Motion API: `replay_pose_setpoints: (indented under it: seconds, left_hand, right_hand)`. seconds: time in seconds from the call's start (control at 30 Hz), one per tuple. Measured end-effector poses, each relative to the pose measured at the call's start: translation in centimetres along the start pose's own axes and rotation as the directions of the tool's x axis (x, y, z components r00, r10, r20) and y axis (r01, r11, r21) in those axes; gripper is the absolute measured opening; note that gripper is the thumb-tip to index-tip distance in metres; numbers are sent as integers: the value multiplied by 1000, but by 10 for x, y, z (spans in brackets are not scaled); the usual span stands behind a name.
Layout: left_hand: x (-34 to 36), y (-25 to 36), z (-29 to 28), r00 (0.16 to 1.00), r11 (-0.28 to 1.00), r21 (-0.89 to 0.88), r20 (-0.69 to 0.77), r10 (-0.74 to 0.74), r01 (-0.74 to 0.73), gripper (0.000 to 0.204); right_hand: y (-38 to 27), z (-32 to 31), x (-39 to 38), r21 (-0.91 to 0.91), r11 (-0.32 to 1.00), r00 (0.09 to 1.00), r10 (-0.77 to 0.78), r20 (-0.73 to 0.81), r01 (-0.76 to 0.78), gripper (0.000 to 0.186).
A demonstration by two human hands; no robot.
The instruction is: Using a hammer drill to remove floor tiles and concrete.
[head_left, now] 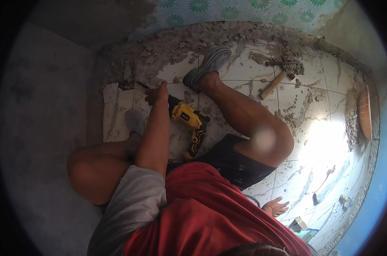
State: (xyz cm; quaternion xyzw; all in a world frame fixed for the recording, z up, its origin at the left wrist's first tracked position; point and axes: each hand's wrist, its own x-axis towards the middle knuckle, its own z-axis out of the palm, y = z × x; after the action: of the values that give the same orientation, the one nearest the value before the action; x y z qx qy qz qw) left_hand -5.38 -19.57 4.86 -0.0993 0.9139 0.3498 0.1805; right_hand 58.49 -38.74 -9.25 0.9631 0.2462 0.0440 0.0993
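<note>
My left hand [158, 94] is closed around the dark front end of a yellow and black power drill [187, 116]. The drill lies across the floor between my legs, its handle toward my body, and a thin bit [142, 84] shows beyond my fingers. My right hand [277, 207] is low at the right, just above or on the tiles, with its fingers spread and nothing in it. Part of a dark cable or hose [253, 199] passes close to that hand's wrist.
Broken mortar rubble [189, 40] lines the far wall base. A wooden-handled hammer [273, 85] lies beyond my right knee, beside a metal bar [283, 63]. At the right are an orange-brown panel [364, 113], a long thin-handled tool [323, 185] and a small grey box [298, 224].
</note>
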Motion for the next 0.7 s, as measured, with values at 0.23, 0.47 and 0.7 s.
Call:
replay_pose_setpoints:
  seconds: [0.23, 0.47, 0.7]
  left_hand:
    - [-9, -11, 16, 999, 989, -141, -11, 50, -51, 90]
    - [-48, 55, -35, 877, 834, -520, 296, 379, -185, 63]
    - [-171, 93, -193, 537, 387, -708, 12, 844, -591, 49]
  right_hand:
    - [1, 2, -1, 72, 997, 1000, -18, 6, 17, 63]
    - [-4, 1, 3, 72, 997, 1000, 9, -8, -8, 65]
    - [8, 4, 7, 113, 993, 999, -22, -38, 26, 65]
